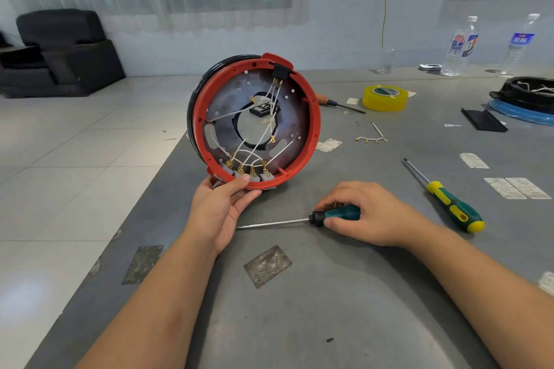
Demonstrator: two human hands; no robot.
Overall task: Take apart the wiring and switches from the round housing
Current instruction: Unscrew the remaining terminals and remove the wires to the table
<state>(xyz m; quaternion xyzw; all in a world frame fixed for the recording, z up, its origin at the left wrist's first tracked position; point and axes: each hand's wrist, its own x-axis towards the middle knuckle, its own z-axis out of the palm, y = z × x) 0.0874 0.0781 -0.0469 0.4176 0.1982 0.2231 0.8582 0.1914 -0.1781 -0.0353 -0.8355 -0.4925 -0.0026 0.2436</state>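
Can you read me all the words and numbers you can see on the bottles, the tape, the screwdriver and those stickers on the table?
No text here is sharp enough to quote.
Left bottle: colourful label, print blurred.
Right bottle: blue label, white characters, too blurred.
Yellow tape roll: green core with white print, too small.
Screwdriver handle in the right hand: dark marking, unreadable.
White stickers on the table: fine print, too small.

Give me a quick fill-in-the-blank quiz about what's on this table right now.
1. The left hand holds the round ____ housing upright.
2. The right hand grips a ____ lying on the table.
3. The tape roll is ____.

Missing words: red; screwdriver; yellow
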